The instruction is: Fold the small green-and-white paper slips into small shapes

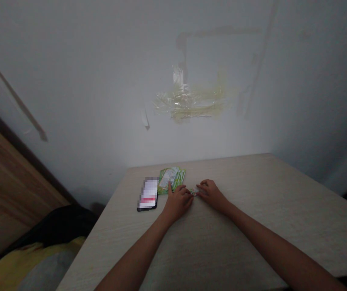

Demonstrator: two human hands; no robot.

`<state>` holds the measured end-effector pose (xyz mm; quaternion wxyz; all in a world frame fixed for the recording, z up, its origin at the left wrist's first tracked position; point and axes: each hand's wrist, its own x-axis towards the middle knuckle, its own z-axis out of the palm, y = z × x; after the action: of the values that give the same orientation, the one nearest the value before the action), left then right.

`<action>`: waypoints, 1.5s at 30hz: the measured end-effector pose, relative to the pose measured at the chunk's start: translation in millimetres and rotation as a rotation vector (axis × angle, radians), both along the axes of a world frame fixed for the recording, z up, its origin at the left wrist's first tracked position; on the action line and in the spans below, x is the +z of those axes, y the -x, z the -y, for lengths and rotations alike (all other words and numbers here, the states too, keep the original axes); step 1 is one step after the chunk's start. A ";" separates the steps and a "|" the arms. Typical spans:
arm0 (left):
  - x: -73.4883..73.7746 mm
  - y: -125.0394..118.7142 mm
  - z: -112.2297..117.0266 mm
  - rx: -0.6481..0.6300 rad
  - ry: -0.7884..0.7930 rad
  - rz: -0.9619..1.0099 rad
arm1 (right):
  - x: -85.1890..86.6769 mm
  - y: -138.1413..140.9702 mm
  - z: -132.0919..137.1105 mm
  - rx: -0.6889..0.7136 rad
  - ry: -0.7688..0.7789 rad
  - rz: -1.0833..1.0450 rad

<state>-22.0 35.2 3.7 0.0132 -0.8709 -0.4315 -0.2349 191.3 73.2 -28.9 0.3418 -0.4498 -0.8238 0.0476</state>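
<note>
A small, thin piece with a white, green and reddish pattern (194,191) lies between my two hands, low over the table; its kind is too small to make out. My left hand (179,201) has its curled fingertips at the left end of this piece, with the thumb stretched away toward a pile of flat green-and-white packets (179,176). From the other side, my right hand (212,195) grips the right end with thumb and fingers. The packets lie overlapped just beyond my left hand, printed with pale label panels.
A phone (149,194) with a lit, blurred screen lies left of the packets. The pale wooden table (252,182) meets a wall (100,81) bearing yellowed tape (191,103). Dark and yellow cloth (37,262) sits beyond the table's left edge, beside a wooden panel (6,182).
</note>
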 end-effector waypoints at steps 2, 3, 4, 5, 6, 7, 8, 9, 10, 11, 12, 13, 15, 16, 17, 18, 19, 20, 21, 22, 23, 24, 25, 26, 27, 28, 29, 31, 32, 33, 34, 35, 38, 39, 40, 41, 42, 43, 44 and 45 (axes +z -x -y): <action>-1.1 -0.4 0.2 0.003 -0.002 0.013 | -0.2 0.7 1.1 0.009 0.000 0.011; -1.7 -0.7 0.1 0.006 0.001 0.019 | 0.3 1.1 1.9 0.010 -0.002 0.011; -2.4 -1.0 0.0 0.007 0.005 0.022 | 1.0 1.4 2.7 0.008 -0.004 0.009; -3.0 -1.3 -0.2 0.010 0.008 0.025 | 1.7 1.6 3.4 0.005 -0.005 0.006; -3.6 -1.5 -0.4 0.012 0.010 0.028 | 2.2 1.7 3.8 0.002 -0.005 0.003; -4.1 -1.7 -0.6 0.017 0.012 0.032 | 2.3 1.6 3.8 0.000 -0.005 0.000; -4.6 -1.8 -0.8 0.024 0.012 0.037 | 2.1 1.4 3.4 0.002 -0.005 -0.005; -5.0 -1.8 -0.9 0.030 0.013 0.042 | 1.6 1.2 2.7 0.006 -0.006 -0.013; -5.3 -1.7 -1.0 0.036 0.015 0.046 | 0.8 0.8 1.8 0.012 -0.006 -0.024; -5.5 -1.5 -1.1 0.040 0.019 0.051 | 0.0 0.4 0.7 0.018 -0.005 -0.041; -5.7 -1.3 -1.2 0.042 0.024 0.055 | -0.8 0.0 -0.4 0.024 -0.003 -0.060; -6.0 -1.0 -1.4 0.042 0.030 0.061 | -1.5 -0.4 -1.4 0.030 0.002 -0.081; -6.5 -0.8 -1.7 0.043 0.037 0.073 | -2.0 -1.3 -2.9 0.041 0.022 -0.127; -6.9 -0.8 -1.9 0.045 0.037 0.080 | -1.9 -1.8 -3.3 0.045 0.039 -0.151; -7.3 -1.0 -2.1 0.047 0.037 0.085 | -1.6 -2.3 -3.6 0.048 0.060 -0.175; -7.6 -1.2 -2.2 0.050 0.036 0.090 | -1.1 -2.9 -3.7 0.051 0.086 -0.201; -7.9 -1.5 -2.1 0.054 0.035 0.094 | -0.5 -3.6 -3.8 0.054 0.115 -0.231; -7.9 -1.9 -1.9 0.057 0.033 0.099 | 0.1 -4.3 -3.8 0.060 0.146 -0.264; -7.8 -2.2 -1.7 0.057 0.030 0.104 | 0.8 -5.0 -3.8 0.068 0.177 -0.297; -7.6 -2.6 -1.3 0.054 0.027 0.109 | 1.4 -5.6 -3.9 0.074 0.206 -0.330; -7.1 -2.9 -0.9 0.050 0.023 0.116 | 1.9 -6.2 -4.0 0.079 0.231 -0.359; -6.6 -3.3 -0.5 0.044 0.020 0.123 | 2.4 -6.7 -4.2 0.079 0.252 -0.381; -6.2 -3.8 -0.2 0.038 0.019 0.133 | 2.8 -7.0 -4.5 0.076 0.267 -0.395; -5.8 -4.3 0.0 0.036 0.018 0.146 | 3.2 -7.2 -4.9 0.069 0.275 -0.402; -5.6 -5.0 0.0 0.038 0.019 0.162 | 3.5 -7.3 -5.3 0.063 0.279 -0.406; -5.6 -5.8 -0.2 0.045 0.019 0.181 | 3.7 -7.3 -5.6 0.063 0.281 -0.405; -5.8 -6.8 -0.5 0.057 0.020 0.204 | 3.8 -7.3 -6.0 0.066 0.282 -0.402; -6.8 -8.8 -1.2 0.103 0.023 0.257 | 4.2 -7.0 -6.5 0.080 0.282 -0.396; -7.3 -9.8 -1.6 0.133 0.025 0.284 | 4.5 -6.9 -6.6 0.089 0.282 -0.393; -7.8 -10.7 -1.9 0.164 0.026 0.307 | 4.8 -6.7 -6.6 0.097 0.282 -0.392; -8.1 -11.4 -2.2 0.194 0.027 0.324 | 5.3 -6.4 -6.4 0.103 0.280 -0.393; -8.4 -11.9 -2.5 0.218 0.028 0.335 | 5.8 -6.2 -6.0 0.110 0.280 -0.392; -8.7 -12.2 -3.7 0.252 0.056 0.345 | 7.3 -5.3 -4.0 0.140 0.287 -0.382; -8.7 -12.0 -4.2 0.255 0.073 0.347 | 7.6 -5.0 -3.3 0.151 0.287 -0.379; -8.9 -11.7 -4.8 0.255 0.090 0.350 | 7.8 -4.9 -2.7 0.161 0.285 -0.376; -9.1 -11.4 -5.5 0.254 0.104 0.355 | 7.9 -4.8 -2.3 0.168 0.280 -0.374; -9.4 -11.0 -6.1 0.252 0.114 0.360 | 7.9 -4.8 -2.0 0.173 0.273 -0.369; -9.8 -10.7 -6.7 0.251 0.119 0.366 | 7.8 -4.9 -2.0 0.175 0.266 -0.364; -10.2 -10.5 -7.3 0.252 0.121 0.373 | 7.7 -5.1 -2.2 0.177 0.259 -0.357; -10.4 -10.3 -7.7 0.252 0.122 0.380 | 7.5 -5.2 -2.5 0.177 0.250 -0.354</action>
<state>-11.7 42.9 -6.7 -0.0919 -0.7495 -0.5448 -0.3647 196.5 75.7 -21.4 0.4171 -0.3994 -0.7748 0.2571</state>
